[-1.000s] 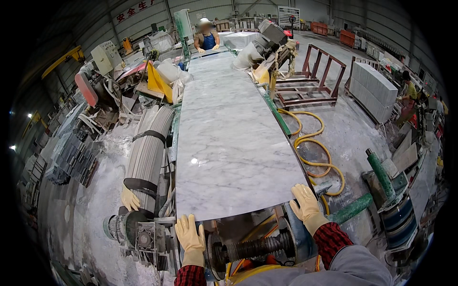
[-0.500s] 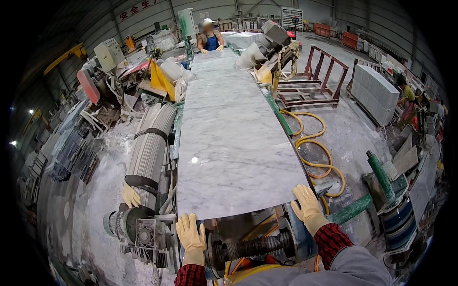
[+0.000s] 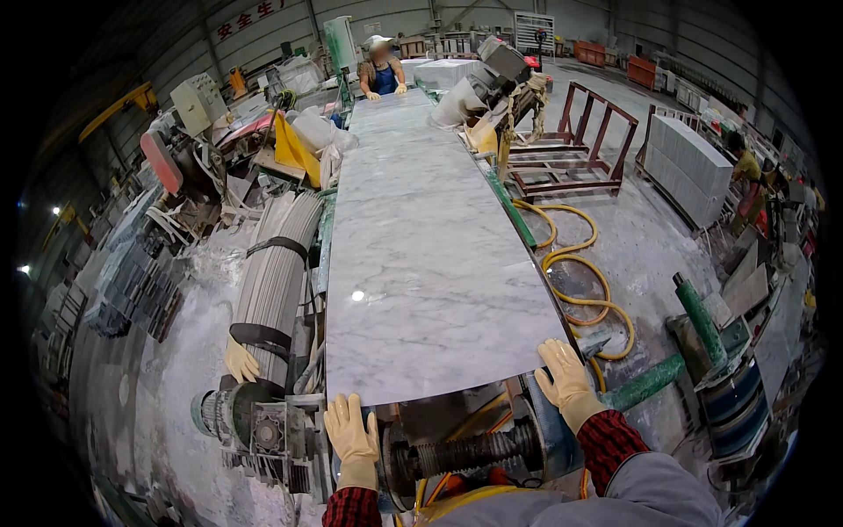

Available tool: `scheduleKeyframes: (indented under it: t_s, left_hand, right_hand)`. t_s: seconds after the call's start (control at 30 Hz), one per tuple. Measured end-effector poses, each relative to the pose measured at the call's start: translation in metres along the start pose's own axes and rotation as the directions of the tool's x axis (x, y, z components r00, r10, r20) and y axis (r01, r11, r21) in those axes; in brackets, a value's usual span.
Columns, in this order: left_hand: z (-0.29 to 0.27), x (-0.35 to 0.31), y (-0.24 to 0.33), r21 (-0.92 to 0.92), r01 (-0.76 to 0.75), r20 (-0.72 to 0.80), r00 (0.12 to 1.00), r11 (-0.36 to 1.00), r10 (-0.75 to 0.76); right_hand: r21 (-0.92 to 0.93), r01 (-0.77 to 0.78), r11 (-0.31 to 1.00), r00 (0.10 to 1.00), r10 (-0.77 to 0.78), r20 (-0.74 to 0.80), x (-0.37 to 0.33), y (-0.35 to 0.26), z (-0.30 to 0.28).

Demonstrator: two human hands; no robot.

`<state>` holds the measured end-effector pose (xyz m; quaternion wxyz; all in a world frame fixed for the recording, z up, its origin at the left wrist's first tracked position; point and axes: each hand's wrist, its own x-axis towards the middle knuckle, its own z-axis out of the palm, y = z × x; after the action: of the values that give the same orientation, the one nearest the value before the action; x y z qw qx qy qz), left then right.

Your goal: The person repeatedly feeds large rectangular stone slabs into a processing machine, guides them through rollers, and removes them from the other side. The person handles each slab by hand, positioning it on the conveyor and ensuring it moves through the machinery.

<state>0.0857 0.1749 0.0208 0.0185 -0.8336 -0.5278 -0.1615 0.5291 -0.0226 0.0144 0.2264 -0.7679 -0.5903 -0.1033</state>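
A long, polished slab of pale grey-veined marble (image 3: 430, 263) stretches from just in front of me to the far end of the machine bed. By its near left corner, my gloved left hand (image 3: 353, 439) points forward, fingers stretched out. My right hand (image 3: 569, 382), also in a cream rubber glove, lies at the near right corner with its fingers spread. Neither hand grips anything. Between them, below the slab's near edge, sits a dark ribbed roller (image 3: 465, 458). At the far end a co-worker (image 3: 382, 75) in a blue apron rests both gloved hands at the slab.
Left of the slab stand a strapped bundle of grey strips (image 3: 279, 263), a loose glove (image 3: 241, 360) and a motor (image 3: 224, 413). On the right, a yellow hose (image 3: 606, 290) coils over the floor near a green crank arm (image 3: 650, 382) and a brown metal rack (image 3: 571, 149).
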Motion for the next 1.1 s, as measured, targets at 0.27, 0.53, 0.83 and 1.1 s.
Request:
scheduleKeyframes:
  t_s: [0.27,0.53,0.83,1.1]
  left_hand:
    - [0.0,-0.004,-0.001,-0.018,0.003,0.01,1.0,1.0,-0.002]
    - [0.003,-0.008,-0.002,-0.037,0.019,0.005,1.0,0.999,-0.019]
    - [0.0,-0.012,-0.003,-0.019,0.005,0.009,1.0,1.0,-0.005]
    - [-0.004,-0.013,-0.002,0.002,0.006,0.027,1.0,1.0,-0.006]
  right_hand:
    - [0.014,-0.006,1.0,1.0,0.005,0.014,-0.001,-0.003,-0.003]
    - [-0.014,0.004,1.0,1.0,-0.004,0.009,-0.007,0.001,0.001]
    - [-0.011,-0.012,1.0,1.0,0.012,0.029,-0.008,-0.005,-0.005]
    - [0.018,-0.019,1.0,1.0,0.019,0.02,-0.009,-0.008,-0.011]
